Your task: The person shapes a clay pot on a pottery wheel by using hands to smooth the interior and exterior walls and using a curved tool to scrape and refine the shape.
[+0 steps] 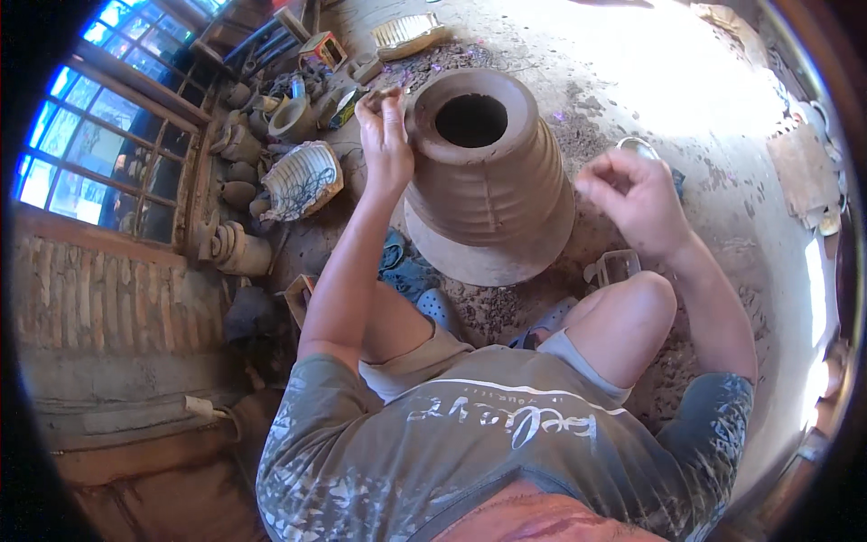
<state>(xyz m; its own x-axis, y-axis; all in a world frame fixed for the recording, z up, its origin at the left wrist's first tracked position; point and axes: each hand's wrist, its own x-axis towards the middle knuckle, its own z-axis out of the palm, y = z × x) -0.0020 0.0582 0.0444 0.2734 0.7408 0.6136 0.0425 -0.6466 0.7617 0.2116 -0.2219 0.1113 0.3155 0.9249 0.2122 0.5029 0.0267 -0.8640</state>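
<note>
- The tall ribbed clay pot (483,172) stands mouth-up on a round base slab (488,257) on the dirt floor (650,81), just ahead of the person's knees; its dark opening faces the camera
- The left hand (384,135) rests against the pot's rim at its left side; its fingers are pinched together on a small brownish piece, too small to tell what it is
- The right hand (637,199) hangs in the air to the right of the pot, apart from it; its fingers are curled loosely inward and seem to hold nothing, though the palm is hidden
- Likely risk: if the clay is still soft, a hard press at the rim could dent or warp the wall; a knock from a knee could shift the pot on its slab
- Open room lies to the right and far side of the floor; the left side is crowded with small pots (239,144) and a ribbed basket (302,181) below the window (99,144); sandals (411,275) lie by the slab's near edge
</note>
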